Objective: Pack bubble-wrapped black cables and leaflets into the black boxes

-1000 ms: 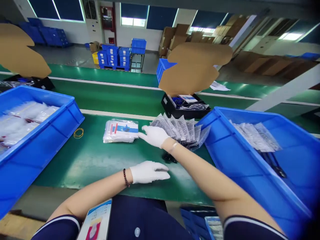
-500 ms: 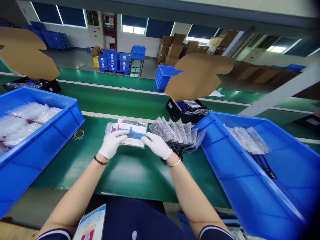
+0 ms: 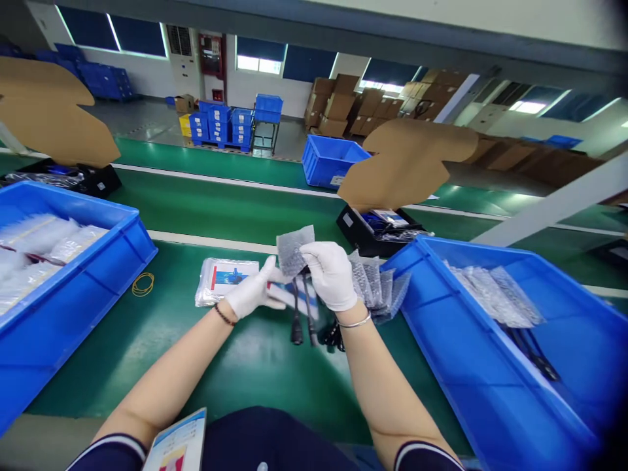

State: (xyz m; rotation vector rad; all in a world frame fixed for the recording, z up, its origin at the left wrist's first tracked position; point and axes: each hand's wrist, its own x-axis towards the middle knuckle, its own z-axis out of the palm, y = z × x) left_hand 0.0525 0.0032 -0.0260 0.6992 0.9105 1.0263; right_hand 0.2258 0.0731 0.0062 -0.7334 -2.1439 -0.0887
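Note:
My right hand (image 3: 331, 275), in a white glove, is closed on the edge of a bubble-wrap pouch (image 3: 292, 252). Two black cable ends (image 3: 296, 330) hang below the pouch. My gloved left hand (image 3: 255, 289) grips a printed packet (image 3: 308, 302) in white, blue and red, tilted and partly behind the cables. To the left of that hand, a stack of similar packets (image 3: 223, 278) in clear plastic lies on the green worktop (image 3: 235, 373). Several more bubble-wrap pouches (image 3: 375, 281) with black cables lie right of my right hand, which partly hides them.
Blue bins stand at the left (image 3: 142, 235) and right (image 3: 441, 327), holding wrapped goods and pouches with cables. Yellow rubber bands (image 3: 142, 284) lie near the left bin. A black tray (image 3: 350, 226) and another blue bin (image 3: 333, 160) sit across the line, near a masked-out person.
My right hand has left the packets and taken hold of a bubble-wrap pouch with cables, lifting it toward the middle. My left hand has moved right with one packet, leaving the stack on the worktop.

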